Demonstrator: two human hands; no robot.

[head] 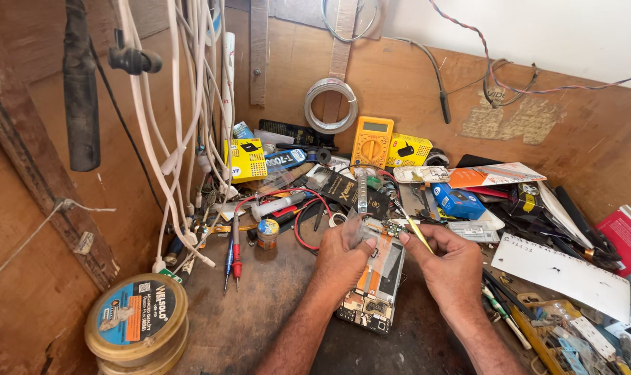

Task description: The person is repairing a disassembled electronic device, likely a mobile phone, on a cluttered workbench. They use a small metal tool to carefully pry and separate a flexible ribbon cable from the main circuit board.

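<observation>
Cluttered workbench [260, 305], round tin [136, 321], opened phone [378, 278]

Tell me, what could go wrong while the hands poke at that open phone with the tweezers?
The tweezers in the right hand might slip and scratch the tiny parts of the open phone. The left hand presses near the thin orange ribbon cable, which could tear. Small pieces could vanish among the clutter on the table.

Bench top [260, 312]: dark, worn, matt wood. Back wall [572, 132]: rough brown board. Opened phone [378, 285]: bare circuit boards, glossy metal shields. Multimeter [372, 141]: yellow plastic. Near-left round tin [136, 321]: shiny metal rim.
</observation>
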